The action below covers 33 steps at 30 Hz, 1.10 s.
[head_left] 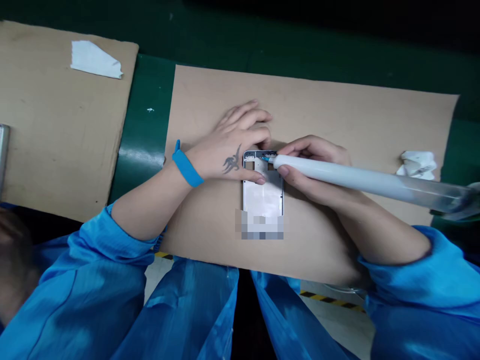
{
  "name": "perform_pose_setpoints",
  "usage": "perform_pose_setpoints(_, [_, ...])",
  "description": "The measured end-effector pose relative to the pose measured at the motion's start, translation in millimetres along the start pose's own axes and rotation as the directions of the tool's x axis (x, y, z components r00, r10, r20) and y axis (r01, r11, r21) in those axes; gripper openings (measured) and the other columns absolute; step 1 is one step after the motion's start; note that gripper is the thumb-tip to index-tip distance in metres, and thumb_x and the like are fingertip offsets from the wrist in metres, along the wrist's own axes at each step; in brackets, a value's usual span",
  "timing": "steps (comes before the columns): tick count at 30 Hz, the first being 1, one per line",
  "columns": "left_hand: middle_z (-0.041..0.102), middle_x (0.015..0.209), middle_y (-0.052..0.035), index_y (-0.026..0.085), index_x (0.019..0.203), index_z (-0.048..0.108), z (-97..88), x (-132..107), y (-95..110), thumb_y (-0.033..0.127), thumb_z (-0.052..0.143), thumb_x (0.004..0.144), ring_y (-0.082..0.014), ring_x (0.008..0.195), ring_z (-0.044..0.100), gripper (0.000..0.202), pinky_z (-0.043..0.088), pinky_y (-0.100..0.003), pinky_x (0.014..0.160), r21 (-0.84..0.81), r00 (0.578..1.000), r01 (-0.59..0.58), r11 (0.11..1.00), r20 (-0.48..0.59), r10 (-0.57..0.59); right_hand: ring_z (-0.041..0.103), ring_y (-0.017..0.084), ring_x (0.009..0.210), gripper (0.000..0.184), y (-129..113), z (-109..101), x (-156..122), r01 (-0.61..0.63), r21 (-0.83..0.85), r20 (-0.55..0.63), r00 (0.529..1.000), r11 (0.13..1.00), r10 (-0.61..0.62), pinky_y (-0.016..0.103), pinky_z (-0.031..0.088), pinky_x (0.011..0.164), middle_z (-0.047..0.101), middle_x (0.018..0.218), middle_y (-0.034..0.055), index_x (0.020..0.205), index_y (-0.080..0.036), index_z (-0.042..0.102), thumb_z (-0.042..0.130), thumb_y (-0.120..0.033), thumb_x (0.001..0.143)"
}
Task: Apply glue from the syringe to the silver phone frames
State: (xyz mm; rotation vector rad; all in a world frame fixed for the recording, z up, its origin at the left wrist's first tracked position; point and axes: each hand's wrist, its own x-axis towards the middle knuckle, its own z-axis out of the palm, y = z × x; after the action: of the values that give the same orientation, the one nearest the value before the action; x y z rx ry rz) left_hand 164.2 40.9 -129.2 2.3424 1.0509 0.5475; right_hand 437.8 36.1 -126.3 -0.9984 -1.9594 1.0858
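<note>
Seen from the head camera, a person in a blue smock sleeve (pixel 86 250) pinned a silver phone mid-frame (pixel 262 187) flat on a cardboard sheet (pixel 356 115) atop a green workbench (pixel 150 125). The left hand (pixel 228 145), with a tattooed back and a blue wristband (pixel 186 167), lay spread, its thumb (pixel 257 177) pressed on the frame. The right hand (pixel 311 170) gripped a white dispensing syringe (pixel 356 182) between closed fingers, its blue tip (pixel 267 158) at the frame's upper opening. Crumpled tissue (pixel 417 166) lay nearby. A pixelated patch hid the frame's lower end; no writing was legible.
</note>
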Motion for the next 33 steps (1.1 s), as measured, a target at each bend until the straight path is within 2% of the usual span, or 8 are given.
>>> perform_pose_setpoints(7, [0.057,0.169,-0.0206,0.021,0.124,0.075,-2.0,-2,6,0.098,0.056,0.097,-0.0510,0.175,0.032,0.083,0.030,-0.076,0.144,0.036,1.000,0.008,0.999,0.004,-0.009,0.069,0.019,0.066,0.028,0,1,-1,-0.024,0.002,-0.028,0.999,1.000,0.024,0.032,0.053,0.056,0.081,0.085,0.0026,0.099,-0.028,0.083,0.094,-0.053,0.090])
perform_pose_setpoints(12, [0.057,0.171,-0.0157,0.025,0.127,0.075,-6.4,-3,12,0.083,0.072,0.097,-0.0445,0.177,0.031,0.066,0.028,-0.069,0.147,0.052,0.999,0.032,0.998,0.029,-0.034,0.070,0.022,0.070,0.034,-1,1,-2,-0.057,0.018,-0.051,0.997,0.998,0.058,0.035,0.055,0.060,0.081,0.088,0.0033,0.098,-0.031,0.082,0.094,-0.062,0.090])
perform_pose_setpoints(17, [0.057,0.169,-0.0214,0.021,0.127,0.075,-9.5,0,14,0.084,0.073,0.095,-0.0465,0.175,0.033,0.071,0.026,-0.069,0.148,0.048,0.999,0.023,0.999,0.042,-0.025,0.065,0.019,0.067,0.025,-1,1,-2,-0.034,0.055,-0.072,0.997,0.998,0.038,0.034,0.047,0.058,0.081,0.087,0.0043,0.098,-0.027,0.084,0.096,-0.047,0.089])
perform_pose_setpoints(24, [0.054,0.174,-0.0100,0.033,0.132,0.078,-12.7,4,15,0.089,0.071,0.086,-0.0417,0.179,0.027,0.073,0.024,-0.065,0.150,0.064,0.991,0.090,0.994,0.092,-0.095,0.061,0.021,0.067,0.021,-3,-1,-3,-0.065,0.052,-0.051,0.996,0.997,0.068,0.037,0.042,0.059,0.080,0.087,0.0019,0.098,-0.031,0.083,0.096,-0.044,0.089])
perform_pose_setpoints(27, [0.055,0.174,-0.0034,0.040,0.137,0.077,-13.7,4,16,0.084,0.072,0.088,-0.0424,0.179,0.026,0.067,0.023,-0.071,0.149,0.057,0.988,0.100,0.993,0.112,-0.106,0.063,0.021,0.069,0.018,-6,-2,-3,-0.076,0.028,-0.057,0.995,0.997,0.078,0.038,0.044,0.059,0.080,0.088,0.0010,0.096,-0.033,0.082,0.094,-0.045,0.089])
perform_pose_setpoints(29, [0.056,0.174,-0.0063,0.037,0.136,0.077,-13.3,5,15,0.084,0.072,0.088,-0.0451,0.178,0.027,0.067,0.022,-0.077,0.147,0.046,0.991,0.090,0.995,0.097,-0.094,0.062,0.022,0.069,0.016,-7,-1,-3,-0.081,0.026,-0.069,0.994,0.996,0.082,0.037,0.044,0.057,0.079,0.087,0.0007,0.094,-0.034,0.082,0.092,-0.044,0.088])
perform_pose_setpoints(31, [0.056,0.173,-0.0131,0.030,0.132,0.078,-12.3,5,13,0.087,0.070,0.087,-0.0466,0.177,0.029,0.073,0.024,-0.077,0.147,0.044,0.993,0.081,0.996,0.084,-0.084,0.060,0.021,0.067,0.014,-7,0,-2,-0.073,0.032,-0.092,0.993,0.997,0.076,0.036,0.043,0.056,0.079,0.085,0.0010,0.093,-0.032,0.082,0.092,-0.039,0.086])
perform_pose_setpoints(33, [0.055,0.173,-0.0148,0.029,0.129,0.078,-11.0,5,11,0.092,0.069,0.086,-0.0464,0.177,0.029,0.076,0.025,-0.074,0.147,0.047,0.993,0.075,0.996,0.085,-0.079,0.058,0.019,0.064,0.014,-5,0,-2,-0.052,0.044,-0.122,0.991,0.998,0.057,0.034,0.040,0.054,0.078,0.082,0.0014,0.091,-0.030,0.082,0.091,-0.036,0.083])
